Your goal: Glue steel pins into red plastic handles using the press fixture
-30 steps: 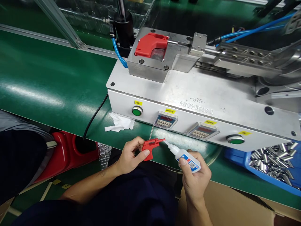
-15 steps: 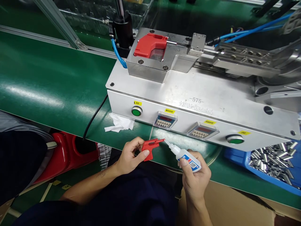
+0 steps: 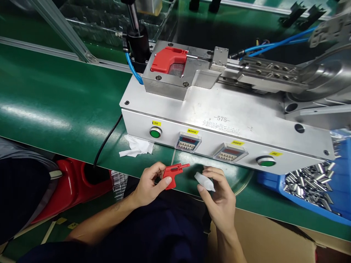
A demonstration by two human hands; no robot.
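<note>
Between the thumb and fingers of my left hand [image 3: 152, 182] is a red pistol-shaped plastic part [image 3: 172, 176], its thin stem pointing right. My right hand [image 3: 221, 199] grips a small white glue bottle [image 3: 204, 181] by its side. The bottle is tipped, so its label and nozzle are out of sight. A gap separates the bottle from the red part's stem. Beyond both hands stands a metal press machine [image 3: 170, 113]. In its fixture block [image 3: 164, 87] lies a similar red part [image 3: 168, 59], with a metal rod reaching it from the right.
A crumpled white tissue [image 3: 138, 145] lies by the machine's left corner. To the right, a blue bin [image 3: 274, 179] holds many metal tubes [image 3: 309, 186]. A red stool [image 3: 63, 186] is at lower left, near another person's dark clothing [image 3: 22, 197]. Cardboard [image 3: 263, 233] lies below the bench edge.
The glue bottle has moved away from the red part's stem and turned over, hiding its blue label and nozzle. My left hand keeps its hold on the red part. The camera view has shifted slightly.
</note>
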